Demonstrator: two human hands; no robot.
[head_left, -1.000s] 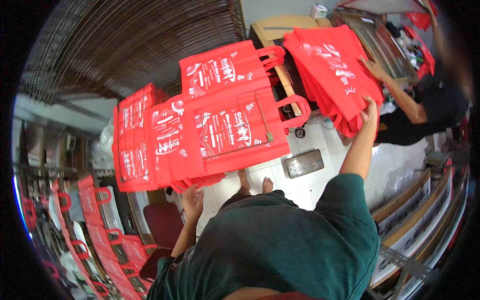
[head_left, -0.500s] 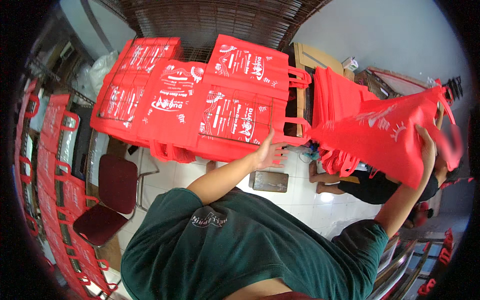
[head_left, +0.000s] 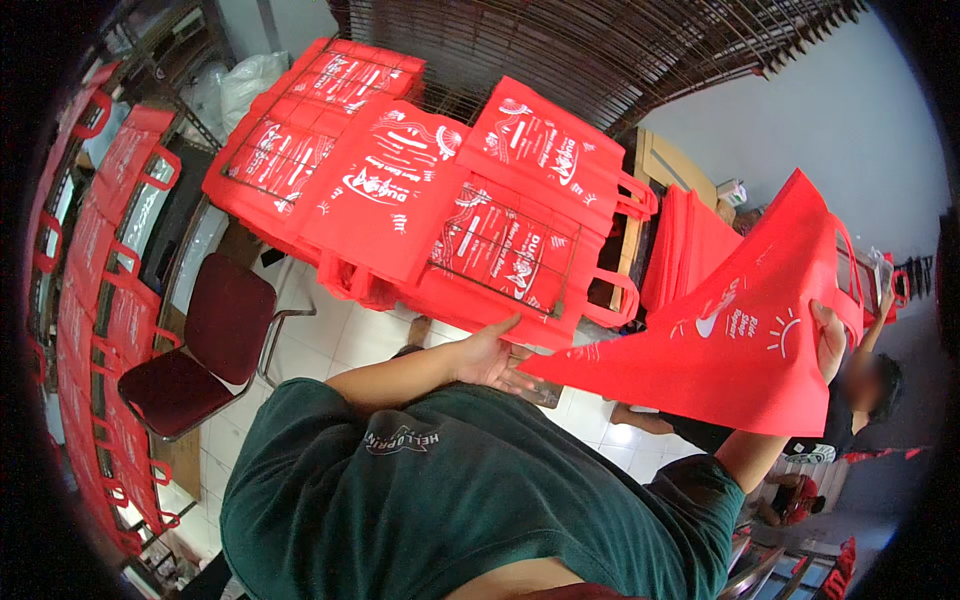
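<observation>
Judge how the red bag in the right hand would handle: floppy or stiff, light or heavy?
The red bag is probably floppy, since it narrows to a point by the left hand. It seems light, as the right hand grips it near one edge. Its sharp upper corner suggests slight stiffness.

Person's left forearm (head_left: 405, 377) angled across in front of the torso (head_left: 440, 490), left grip (head_left: 512, 352) loose and spread, thumb (head_left: 505, 326) lifted apart from the fingers (head_left: 510, 379), right arm (head_left: 752, 460) reaching out rightward, partly hidden, right grip (head_left: 830, 342) clamped
</observation>
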